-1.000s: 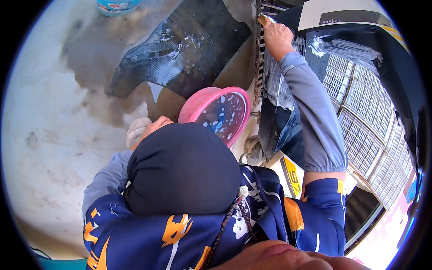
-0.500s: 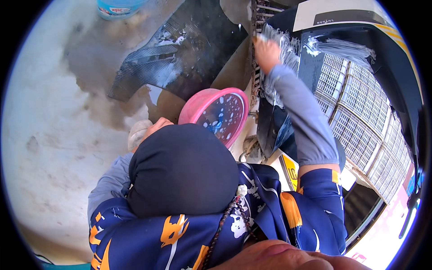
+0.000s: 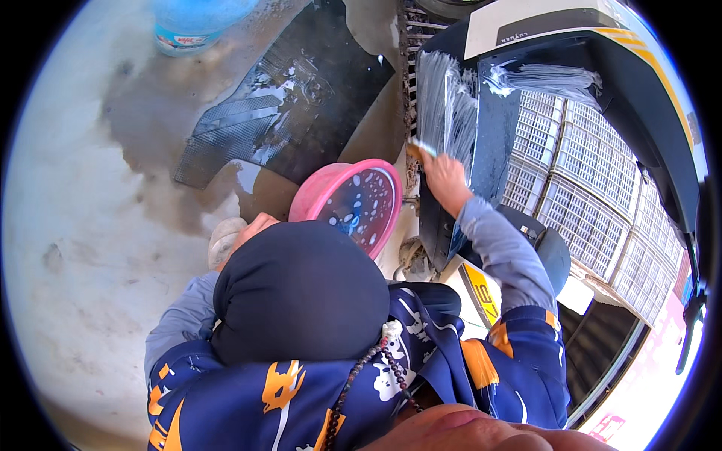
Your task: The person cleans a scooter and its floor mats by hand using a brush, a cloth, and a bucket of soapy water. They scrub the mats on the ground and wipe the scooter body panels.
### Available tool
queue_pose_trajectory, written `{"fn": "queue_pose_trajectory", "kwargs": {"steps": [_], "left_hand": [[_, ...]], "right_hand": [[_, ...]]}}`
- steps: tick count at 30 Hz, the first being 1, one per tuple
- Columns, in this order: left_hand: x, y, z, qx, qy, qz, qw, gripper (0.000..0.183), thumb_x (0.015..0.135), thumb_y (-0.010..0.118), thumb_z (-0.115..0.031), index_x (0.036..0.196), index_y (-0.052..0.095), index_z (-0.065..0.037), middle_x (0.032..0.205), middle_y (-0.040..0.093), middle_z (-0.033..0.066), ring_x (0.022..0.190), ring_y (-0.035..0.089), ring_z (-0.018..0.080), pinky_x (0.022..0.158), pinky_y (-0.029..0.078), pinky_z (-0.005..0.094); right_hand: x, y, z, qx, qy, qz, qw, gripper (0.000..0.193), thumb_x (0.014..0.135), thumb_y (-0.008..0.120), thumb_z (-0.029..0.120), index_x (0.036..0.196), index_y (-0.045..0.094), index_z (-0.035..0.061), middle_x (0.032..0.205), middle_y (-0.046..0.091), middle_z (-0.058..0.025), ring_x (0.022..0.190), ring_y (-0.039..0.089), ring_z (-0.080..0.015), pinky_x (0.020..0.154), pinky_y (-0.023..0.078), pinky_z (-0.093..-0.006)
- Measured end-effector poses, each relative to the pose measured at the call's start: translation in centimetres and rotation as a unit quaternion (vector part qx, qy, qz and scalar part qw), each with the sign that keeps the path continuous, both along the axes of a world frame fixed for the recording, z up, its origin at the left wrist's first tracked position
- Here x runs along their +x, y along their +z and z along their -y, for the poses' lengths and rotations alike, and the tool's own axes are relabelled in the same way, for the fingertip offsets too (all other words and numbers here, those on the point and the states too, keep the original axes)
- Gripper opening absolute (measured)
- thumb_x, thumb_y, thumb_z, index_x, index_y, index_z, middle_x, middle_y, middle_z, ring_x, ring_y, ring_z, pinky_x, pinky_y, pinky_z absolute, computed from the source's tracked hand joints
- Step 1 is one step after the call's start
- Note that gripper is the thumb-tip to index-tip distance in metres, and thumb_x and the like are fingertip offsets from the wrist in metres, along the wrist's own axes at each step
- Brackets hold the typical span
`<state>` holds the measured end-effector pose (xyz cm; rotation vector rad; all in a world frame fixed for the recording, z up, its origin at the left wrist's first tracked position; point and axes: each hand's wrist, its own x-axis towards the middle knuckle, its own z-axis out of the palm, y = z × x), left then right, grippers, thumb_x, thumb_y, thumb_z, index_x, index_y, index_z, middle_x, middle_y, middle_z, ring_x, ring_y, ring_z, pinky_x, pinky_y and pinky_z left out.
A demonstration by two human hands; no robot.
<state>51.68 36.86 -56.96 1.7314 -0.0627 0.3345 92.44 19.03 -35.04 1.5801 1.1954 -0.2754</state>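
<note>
My right hand (image 3: 447, 183) is closed round a small brush (image 3: 414, 149) with a tan body. It is at the left edge of the dark footboard (image 3: 492, 161) of an electric scooter. White foam (image 3: 445, 101) lies in long streaks across this footboard, and another foam smear (image 3: 549, 80) coats the dark inner panel. My left hand (image 3: 254, 228) rests low beside a pale shoe (image 3: 223, 239), by my dark-clad knee (image 3: 301, 293); most of its fingers are hidden. Between my hands stands a pink basin (image 3: 323, 188) holding dark water with floating suds.
A wet black rubber mat (image 3: 331, 71) lies on the concrete floor (image 3: 83, 195), beyond the basin. Farther left stands a blue tub (image 3: 188, 34). A slotted drain grate (image 3: 412, 68) runs beside the scooter. Stacked white crates (image 3: 594, 173) stand at the right.
My right hand has drawn the brush back toward me along the footboard's left side, leaving straighter foam streaks. My left hand stays by the shoe. The whole view has shifted slightly.
</note>
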Motion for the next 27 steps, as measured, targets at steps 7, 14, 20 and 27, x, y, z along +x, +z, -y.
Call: {"fn": "queue_pose_trajectory", "kwargs": {"steps": [7, 14, 20, 27], "left_hand": [[0.4, 0.6, -0.3, 0.017, 0.014, -0.007, 1.0, 0.02, 0.084, 0.059, -0.004, 0.103, 0.064, 0.002, 0.104, 0.061, 0.0131, 0.092, 0.062, 0.0283, 0.073, 0.051, 0.0338], [0.1, 0.3, 0.4, 0.024, 0.016, -0.007, 1.0, 0.02, 0.084, 0.059, -0.003, 0.103, 0.064, 0.002, 0.104, 0.061, 0.0131, 0.091, 0.062, 0.0281, 0.073, 0.051, 0.0337], [0.3, 0.2, 0.7, 0.021, 0.021, -0.002, 1.0, 0.02, 0.084, 0.059, -0.003, 0.103, 0.064, 0.001, 0.104, 0.061, 0.0131, 0.091, 0.062, 0.028, 0.073, 0.051, 0.0336], [0.3, 0.1, 1.2, 0.024, 0.022, 0.0, 0.999, 0.02, 0.085, 0.059, -0.003, 0.103, 0.064, 0.001, 0.104, 0.061, 0.013, 0.091, 0.062, 0.0278, 0.072, 0.051, 0.0336]], "right_hand": [[2.4, 8.0, -9.6, 0.19, 0.056, 0.071, 0.978, 0.051, 0.098, 0.057, 0.025, 0.148, 0.046, 0.0271, 0.078, 0.06, -0.009, 0.055, 0.065, -0.0241, 0.046, 0.051, -0.0388], [1.0, 8.8, -4.2, 0.038, 0.043, 0.03, 0.998, 0.061, 0.097, 0.058, 0.023, 0.153, 0.037, 0.03, 0.078, 0.06, -0.0133, 0.058, 0.066, -0.0266, 0.046, 0.053, -0.0384], [3.1, 9.2, -2.4, 0.115, 0.056, 0.039, 0.991, 0.061, 0.097, 0.06, 0.033, 0.153, 0.037, 0.0359, 0.075, 0.057, -0.0102, 0.05, 0.063, -0.0249, 0.041, 0.051, -0.0392], [4.1, 10.9, -9.9, 0.175, 0.065, 0.053, 0.981, 0.05, 0.102, 0.053, 0.034, 0.15, 0.04, 0.0354, 0.08, 0.061, -0.0124, 0.053, 0.065, -0.0289, 0.043, 0.051, -0.0407]]}}
